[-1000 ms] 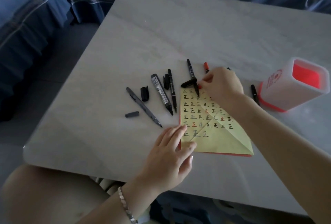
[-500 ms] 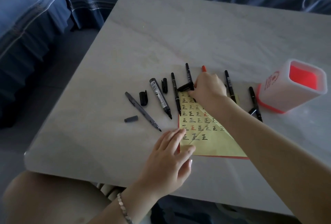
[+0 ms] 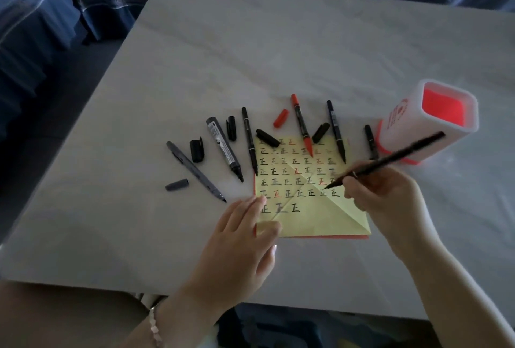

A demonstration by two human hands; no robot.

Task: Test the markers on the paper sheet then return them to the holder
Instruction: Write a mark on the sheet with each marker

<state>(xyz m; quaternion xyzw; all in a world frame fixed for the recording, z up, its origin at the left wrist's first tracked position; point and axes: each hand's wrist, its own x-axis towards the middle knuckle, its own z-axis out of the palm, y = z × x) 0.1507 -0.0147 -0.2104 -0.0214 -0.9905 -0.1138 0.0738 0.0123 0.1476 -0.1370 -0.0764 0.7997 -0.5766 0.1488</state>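
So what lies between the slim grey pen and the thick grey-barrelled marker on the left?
One loose black plastic cap lies between the slim grey pen and the thick grey-barrelled marker; the head view shows it.

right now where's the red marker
In the head view, the red marker lies uncapped across the far edge of the yellow paper, its red cap to its left and a black cap to its right.

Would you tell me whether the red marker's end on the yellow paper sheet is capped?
No, the slim red marker shows a bare tip, and a loose red cap lies beside it.
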